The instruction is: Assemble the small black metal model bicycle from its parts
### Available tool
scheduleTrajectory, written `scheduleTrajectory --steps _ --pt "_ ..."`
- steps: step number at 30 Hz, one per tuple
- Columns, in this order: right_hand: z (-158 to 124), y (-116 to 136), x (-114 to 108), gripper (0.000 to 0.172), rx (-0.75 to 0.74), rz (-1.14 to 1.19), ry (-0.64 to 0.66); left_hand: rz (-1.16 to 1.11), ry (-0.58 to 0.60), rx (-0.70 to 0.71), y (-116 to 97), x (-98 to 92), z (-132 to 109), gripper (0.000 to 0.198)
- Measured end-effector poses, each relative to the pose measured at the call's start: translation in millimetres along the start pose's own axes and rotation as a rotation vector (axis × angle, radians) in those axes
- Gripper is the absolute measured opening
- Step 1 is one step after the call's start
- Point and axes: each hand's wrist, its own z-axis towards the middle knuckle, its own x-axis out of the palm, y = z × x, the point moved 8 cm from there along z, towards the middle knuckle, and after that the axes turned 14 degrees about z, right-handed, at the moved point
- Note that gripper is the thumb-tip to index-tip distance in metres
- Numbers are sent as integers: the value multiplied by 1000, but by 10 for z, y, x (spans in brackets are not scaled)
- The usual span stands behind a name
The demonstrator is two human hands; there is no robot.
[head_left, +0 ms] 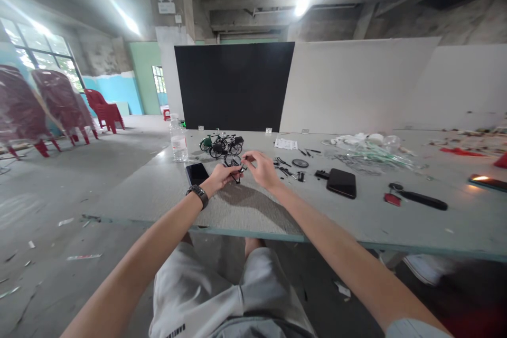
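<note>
Over the near part of the table, my left hand (219, 178) is closed round a partly built black model bicycle (237, 179), with a thin wheel showing behind the fingers. The fingertips of my right hand (259, 168) are pinched together at the upper part of the same model. Whatever small piece they grip is too small to name. Just beyond my hands stand several finished-looking model bicycles (222, 144), black with a dark green patch. To the right lie small loose black parts (292, 173) and a separate round wheel (300, 162).
A water bottle (179, 142) and a dark phone (197, 174) are at the left. Rightward lie a black flat device (341, 183), a black-handled tool (423, 200), a red tag (392, 199), clear plastic bags (372, 148) and a printed sheet (285, 143). A panel (237, 87) stands behind.
</note>
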Motion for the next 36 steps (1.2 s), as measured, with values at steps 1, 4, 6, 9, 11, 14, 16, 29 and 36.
scheduleTrajectory --steps 1,4,6,9,11,14,16,29,36 --pt "-3 -10 -6 27 12 -20 -7 36 -8 -11 8 -15 -2 23" --pt "-8 -6 -6 28 2 -53 20 97 -16 -35 27 -34 -2 27" --pt "-11 15 8 29 -38 -59 81 57 -23 -23 22 -30 5 24" --pt "-24 -9 39 30 -53 -126 208 -25 -61 37 -19 -32 9 20" --pt "-40 -67 65 28 -18 -234 293 -50 -104 88 -56 -53 3 21" --pt "-67 -113 100 25 5 -388 372 -37 -184 139 -89 -113 -3 22" --pt "-82 -110 131 25 -3 -449 404 -8 -219 166 -99 -148 8 22" --pt "-183 -281 335 33 283 -587 496 377 -361 251 -261 -239 -71 21" --pt "-150 -507 278 26 585 -159 181 493 -374 317 -429 -204 -193 20"
